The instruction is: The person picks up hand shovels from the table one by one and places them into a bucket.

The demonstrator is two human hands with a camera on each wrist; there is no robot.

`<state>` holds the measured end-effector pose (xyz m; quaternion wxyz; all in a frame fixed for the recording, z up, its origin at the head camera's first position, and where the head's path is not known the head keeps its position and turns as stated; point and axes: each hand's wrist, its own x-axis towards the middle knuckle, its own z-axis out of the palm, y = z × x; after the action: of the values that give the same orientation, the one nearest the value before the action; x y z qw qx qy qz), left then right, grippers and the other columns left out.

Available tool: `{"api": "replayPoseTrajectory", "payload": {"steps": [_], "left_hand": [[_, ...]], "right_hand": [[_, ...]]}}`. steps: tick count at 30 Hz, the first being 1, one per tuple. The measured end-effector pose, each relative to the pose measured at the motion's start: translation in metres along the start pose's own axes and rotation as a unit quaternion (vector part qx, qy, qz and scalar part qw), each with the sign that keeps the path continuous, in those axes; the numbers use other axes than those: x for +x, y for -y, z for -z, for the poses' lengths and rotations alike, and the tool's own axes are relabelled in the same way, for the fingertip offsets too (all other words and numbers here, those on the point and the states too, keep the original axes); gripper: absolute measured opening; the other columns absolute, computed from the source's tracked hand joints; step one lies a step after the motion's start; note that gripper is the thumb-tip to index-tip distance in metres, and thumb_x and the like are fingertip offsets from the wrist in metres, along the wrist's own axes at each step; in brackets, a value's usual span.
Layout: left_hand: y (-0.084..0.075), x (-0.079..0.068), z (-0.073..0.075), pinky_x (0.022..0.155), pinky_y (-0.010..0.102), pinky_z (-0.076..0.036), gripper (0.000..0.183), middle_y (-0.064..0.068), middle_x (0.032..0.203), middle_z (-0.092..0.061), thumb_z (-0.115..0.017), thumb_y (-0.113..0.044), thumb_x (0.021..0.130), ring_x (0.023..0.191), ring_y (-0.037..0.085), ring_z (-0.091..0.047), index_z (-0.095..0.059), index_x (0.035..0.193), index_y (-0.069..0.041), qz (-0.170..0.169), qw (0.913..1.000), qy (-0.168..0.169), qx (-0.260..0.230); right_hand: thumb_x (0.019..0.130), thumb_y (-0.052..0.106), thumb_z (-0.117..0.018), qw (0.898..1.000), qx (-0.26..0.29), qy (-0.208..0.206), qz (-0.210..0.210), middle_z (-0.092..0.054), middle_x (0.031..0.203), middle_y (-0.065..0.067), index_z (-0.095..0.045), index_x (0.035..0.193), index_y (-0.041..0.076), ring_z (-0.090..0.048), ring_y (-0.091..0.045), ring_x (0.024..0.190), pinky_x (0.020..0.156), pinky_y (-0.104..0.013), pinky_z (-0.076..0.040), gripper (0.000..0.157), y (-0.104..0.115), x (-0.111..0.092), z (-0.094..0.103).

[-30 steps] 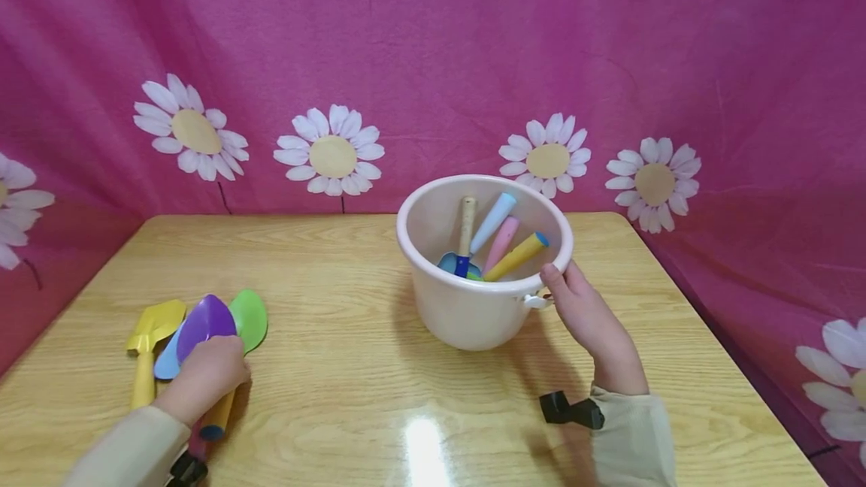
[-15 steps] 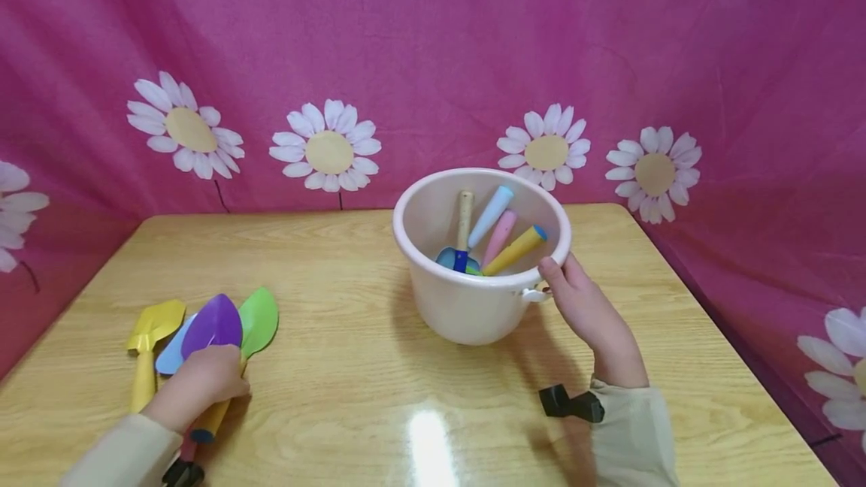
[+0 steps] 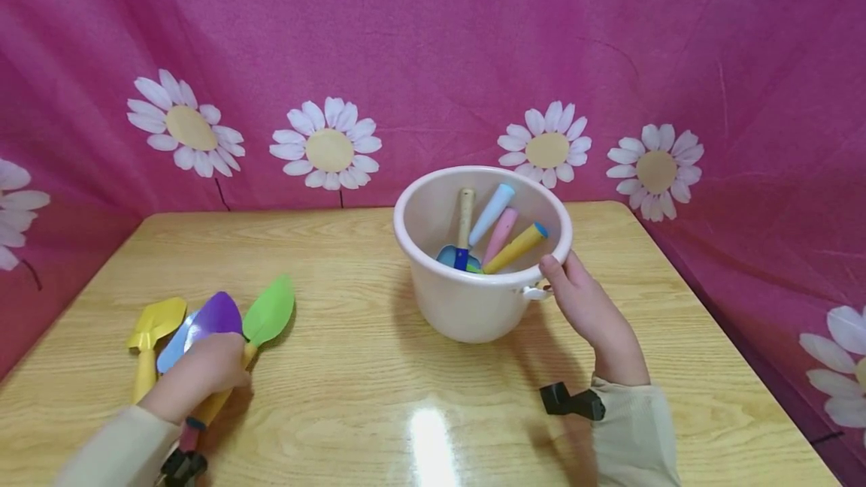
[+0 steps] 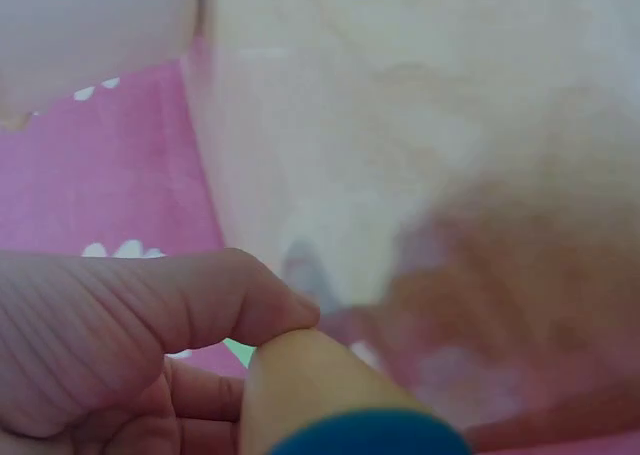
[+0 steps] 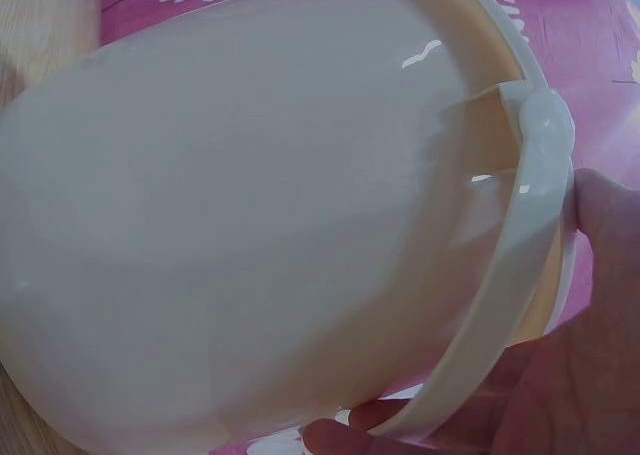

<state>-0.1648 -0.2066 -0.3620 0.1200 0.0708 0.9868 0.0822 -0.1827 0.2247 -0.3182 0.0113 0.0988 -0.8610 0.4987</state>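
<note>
On the left of the table, my left hand [image 3: 206, 370] grips the yellow handle of a toy trowel [image 3: 271, 312] with a green leaf-shaped blade. The left wrist view shows my thumb on that handle [image 4: 310, 380], near its blue end. Beside it lie a purple trowel [image 3: 218, 313], a light blue one [image 3: 176, 346] partly hidden under it, and a yellow toy shovel [image 3: 157, 323]. My right hand [image 3: 595, 314] holds the rim of a pale pink bucket [image 3: 467, 313], thumb on top. The bucket's hanging handle [image 5: 510, 265] crosses in front of my fingers in the right wrist view.
Inside the bucket stand a wooden-handled blue shovel [image 3: 465, 220] and tools with light blue [image 3: 492, 214], pink [image 3: 501, 237] and yellow [image 3: 517, 248] handles. A magenta cloth [image 3: 433, 36] with daisies hangs behind the wooden table [image 3: 338, 412].
The green trowel has shifted up and to the right in my left hand, its blade now farther from the purple one. My right hand stays on the bucket.
</note>
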Motion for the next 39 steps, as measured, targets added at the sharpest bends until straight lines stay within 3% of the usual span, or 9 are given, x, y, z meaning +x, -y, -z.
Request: {"api": "replayPoseTrajectory", "payload": {"steps": [4,7,14,18,23,29,34,39], "left_hand": [[-0.007,0.0,0.016,0.049,0.029,-0.037,0.025,0.003,0.058,-0.041,-0.062,-0.012,0.076,0.053,0.018,-0.041,-0.042,0.06,-0.008,-0.006,0.9997,-0.024,-0.005],[-0.011,0.0,0.03,0.05,0.03,-0.036,0.023,0.004,0.059,-0.039,-0.06,-0.011,0.078,0.054,0.019,-0.04,-0.042,0.063,-0.006,-0.009,0.9992,-0.035,-0.013],[-0.015,-0.004,0.06,0.05,0.028,-0.032,0.016,0.002,0.06,-0.038,-0.06,-0.003,0.072,0.055,0.017,-0.038,-0.046,0.067,-0.005,-0.011,0.9996,-0.023,-0.013],[-0.016,-0.007,0.075,0.047,0.029,-0.033,0.014,0.003,0.06,-0.041,-0.061,-0.002,0.069,0.053,0.018,-0.039,-0.047,0.067,-0.003,-0.026,0.9986,-0.046,-0.008],[-0.024,-0.006,0.096,0.047,0.03,-0.034,0.013,0.005,0.06,-0.045,-0.063,-0.003,0.068,0.053,0.02,-0.041,-0.05,0.069,-0.001,-0.027,0.9962,-0.068,0.047],[-0.039,-0.007,0.117,0.049,0.034,-0.039,0.02,0.005,0.06,-0.046,-0.07,-0.003,0.068,0.054,0.021,-0.044,-0.05,0.069,-0.002,-0.045,0.9875,-0.117,0.096],[-0.056,-0.009,0.129,0.051,0.036,-0.041,0.026,0.004,0.062,-0.046,-0.074,-0.001,0.064,0.058,0.021,-0.046,-0.049,0.07,-0.005,-0.08,0.9726,-0.179,0.126],[-0.069,-0.009,0.141,0.047,0.036,-0.042,0.022,0.004,0.06,-0.047,-0.073,-0.002,0.064,0.055,0.022,-0.046,-0.052,0.069,-0.004,-0.083,0.9641,-0.194,0.161]], "right_hand": [[0.097,0.038,-0.028,1.0,0.0,-0.001,0.001,-0.021,0.141,-0.022,-0.007,0.143,0.006,-0.028,-0.037,0.124,0.092,-0.054,-0.031,0.06,0.0,0.0,0.001],[0.096,0.038,-0.028,1.0,0.001,-0.001,0.002,-0.021,0.142,-0.021,-0.007,0.143,0.006,-0.028,-0.037,0.124,0.092,-0.055,-0.031,0.06,-0.001,-0.001,0.001],[0.096,0.04,-0.029,1.0,0.003,0.002,0.009,-0.023,0.141,-0.022,-0.009,0.142,0.004,-0.029,-0.037,0.123,0.091,-0.054,-0.032,0.061,-0.001,0.001,0.0],[0.096,0.04,-0.029,1.0,-0.002,0.002,0.011,-0.022,0.141,-0.021,-0.008,0.142,0.006,-0.03,-0.036,0.122,0.09,-0.052,-0.033,0.061,0.0,0.001,0.001],[0.095,0.042,-0.028,1.0,-0.008,0.001,0.008,-0.021,0.142,-0.021,-0.008,0.143,0.007,-0.03,-0.036,0.122,0.091,-0.052,-0.033,0.063,0.002,0.002,0.003],[0.095,0.043,-0.028,1.0,-0.01,0.001,0.002,-0.021,0.142,-0.021,-0.008,0.143,0.006,-0.03,-0.037,0.122,0.091,-0.053,-0.033,0.063,0.002,0.002,0.005],[0.094,0.045,-0.029,1.0,-0.002,0.003,-0.007,-0.019,0.143,-0.019,-0.006,0.143,0.007,-0.027,-0.037,0.124,0.092,-0.055,-0.031,0.066,0.002,0.002,0.005],[0.095,0.043,-0.029,1.0,0.006,0.001,-0.004,-0.019,0.143,-0.02,-0.007,0.143,0.007,-0.027,-0.036,0.124,0.092,-0.054,-0.032,0.064,-0.002,0.0,0.001]]}}
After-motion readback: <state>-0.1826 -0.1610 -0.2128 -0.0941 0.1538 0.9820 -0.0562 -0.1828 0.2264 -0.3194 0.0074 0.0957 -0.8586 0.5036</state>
